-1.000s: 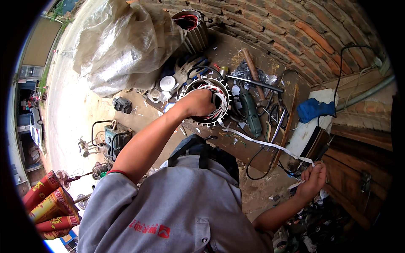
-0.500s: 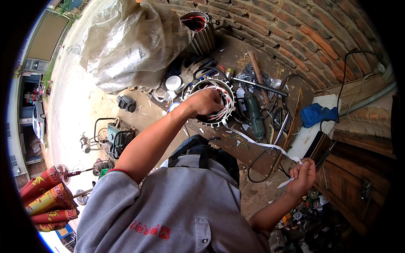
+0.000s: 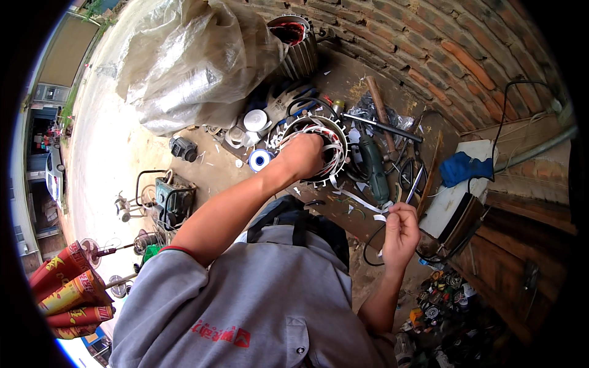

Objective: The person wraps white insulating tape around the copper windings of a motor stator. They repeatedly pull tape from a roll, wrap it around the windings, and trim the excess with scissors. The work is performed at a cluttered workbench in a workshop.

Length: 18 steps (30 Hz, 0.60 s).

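Observation:
My left hand [image 3: 302,156] reaches down into a round motor stator [image 3: 339,126] with a toothed rim. Its fingers curl inward among the white and red wound wires [image 3: 334,153], and the fingertips are hidden. From the stator a white cloth tape [image 3: 356,196] runs to the right. My right hand [image 3: 402,233], out past the bench edge, pinches the tape near its free end between thumb and fingers. Close to the tape lie a green power tool [image 3: 374,168] and a pair of scissors [image 3: 417,184], partly covered by cables.
A hammer [image 3: 381,113] and a metal bar [image 3: 383,127] lie behind the power tool. Left of the stator are a blue-and-white spool [image 3: 261,161], a white roll [image 3: 255,120] and work gloves [image 3: 288,101]. Plastic sheeting [image 3: 190,67] and a second motor housing [image 3: 300,58] stand farther back, before the brick wall [image 3: 442,55].
My right hand has moved left and away from me, toward the stator, and the tape now hangs slacker. My left hand has shifted slightly within the stator opening.

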Motion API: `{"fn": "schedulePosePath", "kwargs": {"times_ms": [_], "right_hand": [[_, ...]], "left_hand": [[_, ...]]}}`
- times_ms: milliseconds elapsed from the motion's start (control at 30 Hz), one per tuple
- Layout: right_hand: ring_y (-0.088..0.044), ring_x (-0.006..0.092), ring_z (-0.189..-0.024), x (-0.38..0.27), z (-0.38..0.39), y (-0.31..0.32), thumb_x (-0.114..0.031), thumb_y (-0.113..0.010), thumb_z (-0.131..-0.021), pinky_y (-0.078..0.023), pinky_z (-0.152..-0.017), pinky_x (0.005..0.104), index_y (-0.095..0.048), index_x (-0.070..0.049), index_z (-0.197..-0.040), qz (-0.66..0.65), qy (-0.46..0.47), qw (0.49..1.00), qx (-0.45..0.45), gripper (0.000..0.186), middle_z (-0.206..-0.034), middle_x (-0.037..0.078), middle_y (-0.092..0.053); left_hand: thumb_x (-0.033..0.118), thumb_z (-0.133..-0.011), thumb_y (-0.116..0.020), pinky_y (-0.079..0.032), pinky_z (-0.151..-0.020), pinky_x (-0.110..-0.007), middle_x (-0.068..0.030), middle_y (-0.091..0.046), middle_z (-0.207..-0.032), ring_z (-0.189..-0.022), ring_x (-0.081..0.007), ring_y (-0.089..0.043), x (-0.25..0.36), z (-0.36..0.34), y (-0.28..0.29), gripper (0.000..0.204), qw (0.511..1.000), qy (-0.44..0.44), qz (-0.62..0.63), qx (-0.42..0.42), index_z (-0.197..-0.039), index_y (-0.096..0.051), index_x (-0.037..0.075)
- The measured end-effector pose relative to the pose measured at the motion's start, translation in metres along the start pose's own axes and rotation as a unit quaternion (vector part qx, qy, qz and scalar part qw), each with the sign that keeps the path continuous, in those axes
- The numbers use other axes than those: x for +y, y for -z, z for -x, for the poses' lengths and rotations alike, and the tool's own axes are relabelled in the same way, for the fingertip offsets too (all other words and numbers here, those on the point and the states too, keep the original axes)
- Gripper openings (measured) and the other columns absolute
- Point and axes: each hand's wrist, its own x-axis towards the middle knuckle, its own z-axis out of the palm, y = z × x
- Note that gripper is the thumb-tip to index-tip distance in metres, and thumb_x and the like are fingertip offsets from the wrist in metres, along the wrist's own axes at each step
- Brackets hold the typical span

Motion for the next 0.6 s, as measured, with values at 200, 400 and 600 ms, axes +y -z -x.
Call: {"fn": "schedulePosePath", "kwargs": {"times_ms": [200, 400, 600], "right_hand": [[-0.065, 0.0361, -0.091, 0.016, -0.003, -0.086, -0.016, -0.071, -0.086, -0.053, -0.074, 0.0422, -0.059, -0.001, -0.111, 0.198, 0.069, 0.974, -0.084, 0.032, -0.105, 0.016, -0.063], [-0.067, 0.0367, -0.082, 0.028, -0.006, -0.102, -0.011, -0.067, -0.087, -0.053, -0.068, 0.0419, -0.063, -0.001, -0.107, 0.225, 0.047, 0.972, -0.056, 0.023, -0.1, 0.014, -0.066], [-0.064, 0.037, -0.074, 0.028, -0.006, -0.093, -0.006, -0.063, -0.089, -0.051, -0.064, 0.0407, -0.063, 0.0, -0.098, 0.165, 0.052, 0.984, -0.047, 0.01, -0.085, 0.016, -0.065]], "left_hand": [[0.018, -0.087, -0.063, -0.051, -0.071, -0.049, -0.0268, -0.065, -0.077, -0.078, -0.0449, -0.064, 0.011, 0.024, 0.007, 0.021, 0.995, -0.031, 0.027, 0.087, -0.084, -0.063, -0.003], [0.018, -0.088, -0.063, -0.049, -0.064, -0.051, -0.025, -0.063, -0.071, -0.07, -0.0452, -0.063, 0.027, 0.042, -0.007, 0.021, 0.99, -0.045, 0.045, 0.127, -0.08, -0.059, -0.001], [0.01, -0.082, -0.069, -0.05, -0.081, -0.044, -0.0171, -0.059, -0.103, -0.096, -0.0369, -0.059, 0.02, 0.065, -0.014, 0.03, 0.976, -0.194, 0.045, 0.088, -0.108, -0.059, -0.001]]}}
